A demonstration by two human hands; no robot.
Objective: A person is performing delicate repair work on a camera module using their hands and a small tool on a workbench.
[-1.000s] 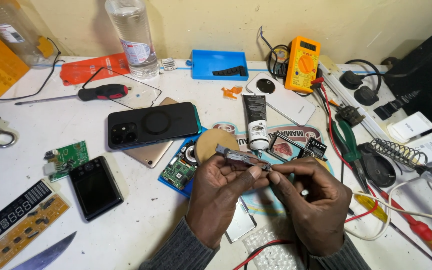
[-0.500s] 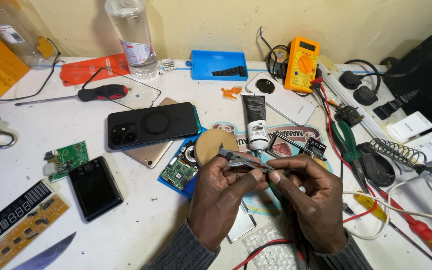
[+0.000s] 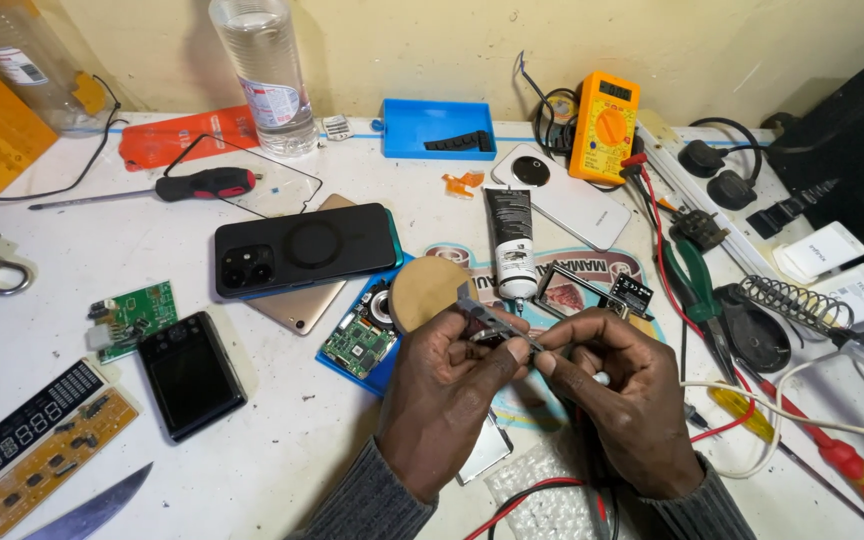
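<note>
My left hand [image 3: 447, 400] and my right hand [image 3: 622, 400] meet low in the middle of the white bench. Between their fingertips they pinch a small dark part [image 3: 487, 322] with a thin metal strip that points up and to the left. A slim white-tipped tool [image 3: 600, 378] lies under my right hand's fingers. Just beyond the hands lie a black glue tube [image 3: 510, 240], a tan round disc [image 3: 424, 290], and an opened phone with its green board [image 3: 357, 342] on a blue mat.
A black phone [image 3: 302, 247] lies face down at centre left, a small black screen [image 3: 190, 372] and green boards to its left. A yellow multimeter [image 3: 604, 125], blue tray [image 3: 440, 127], bottle [image 3: 264, 70], red-handled screwdriver [image 3: 202, 184], soldering stand [image 3: 787, 300] and cables ring the bench.
Both hands have kept their hold on the small part, which has tilted and shifted slightly between the fingertips. Nothing else on the bench has moved.
</note>
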